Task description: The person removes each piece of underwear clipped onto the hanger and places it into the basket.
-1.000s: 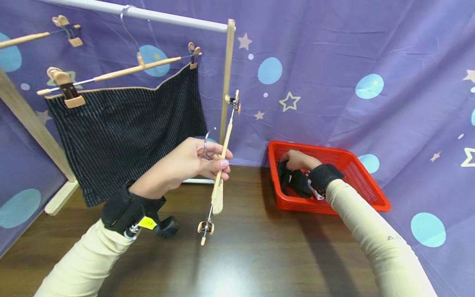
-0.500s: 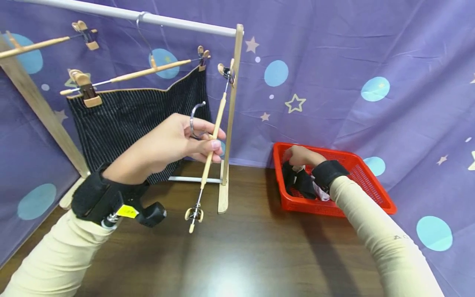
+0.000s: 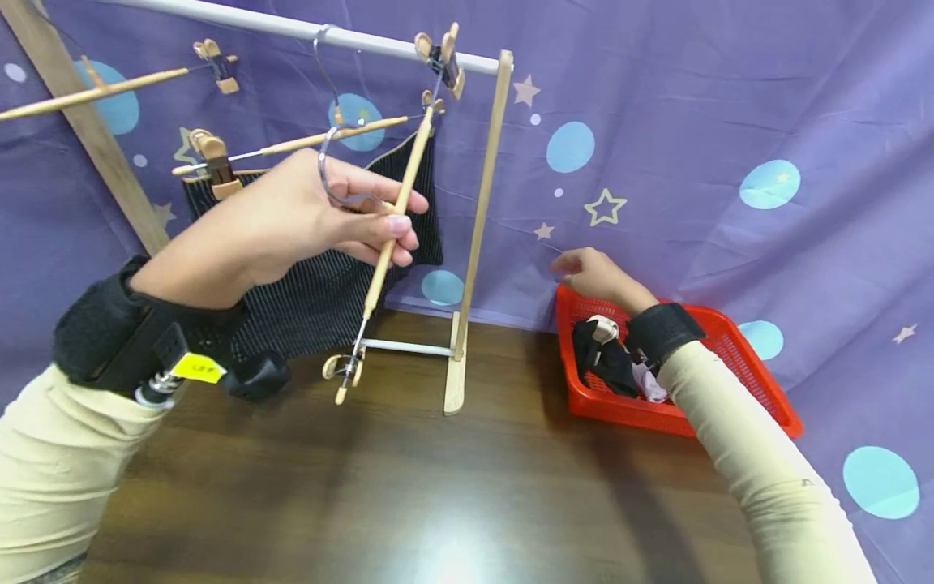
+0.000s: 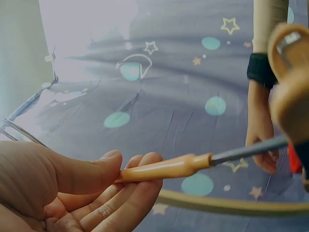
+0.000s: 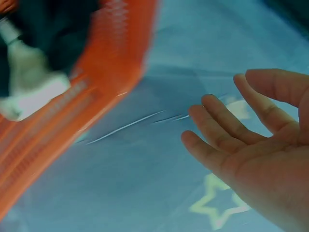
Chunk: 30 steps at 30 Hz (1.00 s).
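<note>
A wooden hanger [image 3: 379, 272] is in the air before a clothes rack [image 3: 485, 186], held by the left hand [image 3: 321, 207]. The thumb and fingers pinch the middle of its bar, a grip that probably keeps it balanced and leaves both clips free: the upper clip [image 3: 446, 63] overlaps the rail [image 3: 255, 20] in the head view, contact uncertain, and the lower clip [image 3: 344, 369] hangs above the table [image 3: 365, 487]. Its metal hook [image 3: 322, 158] curves beside the back of the hand, off the rail.

The right hand [image 3: 594, 272] holds nothing; its fingers are relaxed and spread a little, apart from the wall of the red basket [image 3: 627, 411] below. In the basket lie a black cloth [image 3: 616, 369] and a pinkish cloth [image 3: 649, 383], seemingly kept together within reach.

On the rack, a second hanger [image 3: 314, 139] grips a striped dark cloth [image 3: 306, 304] at its top corners, apparently so it hangs spread. Another hanger [image 3: 109, 92] is at the far left, partly out of view.

The tabletop is brown and glossy, reflecting a bright light; a purple curtain [image 3: 657, 162] with stars and blue ovals closes off the room behind.
</note>
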Available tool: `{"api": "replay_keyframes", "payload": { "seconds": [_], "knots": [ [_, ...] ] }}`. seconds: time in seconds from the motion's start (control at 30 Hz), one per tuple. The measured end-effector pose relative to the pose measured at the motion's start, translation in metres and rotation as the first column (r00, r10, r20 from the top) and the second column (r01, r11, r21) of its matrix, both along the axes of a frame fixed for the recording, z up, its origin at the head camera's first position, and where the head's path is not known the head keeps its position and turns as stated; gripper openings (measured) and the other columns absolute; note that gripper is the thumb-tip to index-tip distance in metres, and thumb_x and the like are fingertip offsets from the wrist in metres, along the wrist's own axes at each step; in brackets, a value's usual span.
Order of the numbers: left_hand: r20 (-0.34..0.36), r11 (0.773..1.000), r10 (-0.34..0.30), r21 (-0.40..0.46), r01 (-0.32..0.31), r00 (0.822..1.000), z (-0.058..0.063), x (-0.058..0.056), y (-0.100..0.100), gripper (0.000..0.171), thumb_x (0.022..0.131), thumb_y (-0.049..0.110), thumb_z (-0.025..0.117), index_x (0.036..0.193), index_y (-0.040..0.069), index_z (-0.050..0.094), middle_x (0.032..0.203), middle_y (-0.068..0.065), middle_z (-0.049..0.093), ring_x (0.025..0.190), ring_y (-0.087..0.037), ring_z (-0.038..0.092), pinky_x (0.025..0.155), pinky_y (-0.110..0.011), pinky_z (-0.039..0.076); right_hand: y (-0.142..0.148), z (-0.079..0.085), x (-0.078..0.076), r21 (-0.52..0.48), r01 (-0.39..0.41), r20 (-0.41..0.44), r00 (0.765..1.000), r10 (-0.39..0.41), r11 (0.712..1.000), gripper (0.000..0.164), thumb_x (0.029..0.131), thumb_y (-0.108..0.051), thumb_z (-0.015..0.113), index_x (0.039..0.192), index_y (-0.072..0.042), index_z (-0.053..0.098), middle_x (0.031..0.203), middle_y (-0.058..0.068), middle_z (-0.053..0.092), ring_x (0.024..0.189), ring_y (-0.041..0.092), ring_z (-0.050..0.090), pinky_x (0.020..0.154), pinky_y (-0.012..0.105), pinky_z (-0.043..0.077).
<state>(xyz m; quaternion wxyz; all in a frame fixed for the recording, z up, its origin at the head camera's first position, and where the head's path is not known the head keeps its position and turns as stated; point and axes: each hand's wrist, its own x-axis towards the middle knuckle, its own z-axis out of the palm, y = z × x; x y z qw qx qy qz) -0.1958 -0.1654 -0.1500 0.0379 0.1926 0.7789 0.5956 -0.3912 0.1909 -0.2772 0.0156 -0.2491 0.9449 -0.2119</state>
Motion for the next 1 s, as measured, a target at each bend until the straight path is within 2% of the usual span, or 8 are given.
{"api": "replay_keyframes", "payload": {
  "seconds": [0.23,0.37,0.47,0.67,0.77,0.93,1.0],
  "knots": [
    [-0.013,0.999,0.039,0.022,-0.039,0.999,0.025,-0.021,-0.02,0.044,0.089,0.012,0.078,0.129,-0.003,0.065,0.092,-0.016,0.078,0.085,-0.028,0.078,0.079,-0.04,0.063,-0.034,0.018,0.012,-0.187,-0.087,-0.01,0.996,0.086,0.978,0.038,0.096,-0.003,0.058,0.134,0.002,0.061,0.134,0.027,0.063,0.126,0.04,0.061,0.109,0.05,0.048],
    [-0.082,0.997,0.047,-0.062,-0.052,0.996,0.037,-0.034,-0.032,0.047,0.089,0.014,0.077,0.132,-0.001,0.064,0.094,-0.012,0.079,0.086,-0.024,0.078,0.078,-0.035,0.062,-0.05,0.027,0.022,-0.298,-0.132,0.022,0.989,0.145,0.945,0.049,0.097,-0.001,0.06,0.145,0.0,0.05,0.142,0.029,0.056,0.135,0.043,0.054,0.114,0.053,0.043],
    [-0.132,0.986,0.055,-0.148,-0.075,0.99,0.045,-0.041,-0.042,0.049,0.092,0.017,0.075,0.136,0.001,0.062,0.095,-0.008,0.079,0.088,-0.019,0.078,0.078,-0.029,0.061,-0.059,0.032,0.029,-0.378,-0.157,0.018,0.984,0.177,0.912,0.058,0.096,0.003,0.059,0.152,-0.001,0.041,0.144,0.029,0.053,0.138,0.042,0.051,0.114,0.053,0.043],
    [-0.12,0.97,0.127,-0.193,-0.149,0.985,0.059,-0.051,-0.069,0.048,0.093,0.022,0.072,0.137,0.005,0.061,0.096,-0.002,0.08,0.088,-0.015,0.078,0.074,-0.025,0.062,-0.071,0.037,0.035,-0.505,-0.197,-0.004,0.974,0.226,0.84,0.063,0.096,0.007,0.057,0.154,0.0,0.035,0.145,0.029,0.052,0.14,0.04,0.05,0.113,0.051,0.045],
    [-0.13,0.948,0.186,-0.237,-0.212,0.974,0.066,-0.054,-0.086,0.044,0.095,0.027,0.068,0.135,0.012,0.063,0.099,0.003,0.079,0.088,-0.01,0.077,0.071,-0.019,0.06,-0.075,0.041,0.037,-0.551,-0.196,0.0,0.972,0.235,0.811,0.062,0.098,0.0,0.06,0.155,-0.002,0.035,0.146,0.029,0.052,0.14,0.039,0.049,0.113,0.05,0.046],
    [-0.129,0.914,0.235,-0.309,-0.264,0.963,0.077,-0.06,-0.111,0.04,0.097,0.036,0.063,0.133,0.021,0.061,0.104,0.009,0.077,0.094,-0.005,0.074,0.074,-0.013,0.055,-0.085,0.045,0.035,-0.57,-0.183,-0.013,0.977,0.213,0.801,0.063,0.099,-0.011,0.064,0.155,-0.006,0.037,0.143,0.025,0.056,0.136,0.035,0.055,0.108,0.046,0.051],
    [-0.125,0.915,0.237,-0.304,-0.264,0.963,0.081,-0.063,-0.119,0.04,0.097,0.036,0.063,0.134,0.022,0.06,0.105,0.01,0.077,0.094,-0.005,0.073,0.076,-0.012,0.055,-0.09,0.045,0.033,-0.578,-0.18,-0.027,0.979,0.202,0.796,0.061,0.099,-0.011,0.065,0.155,-0.005,0.038,0.141,0.024,0.058,0.133,0.033,0.058,0.105,0.043,0.053]
  ]
}}
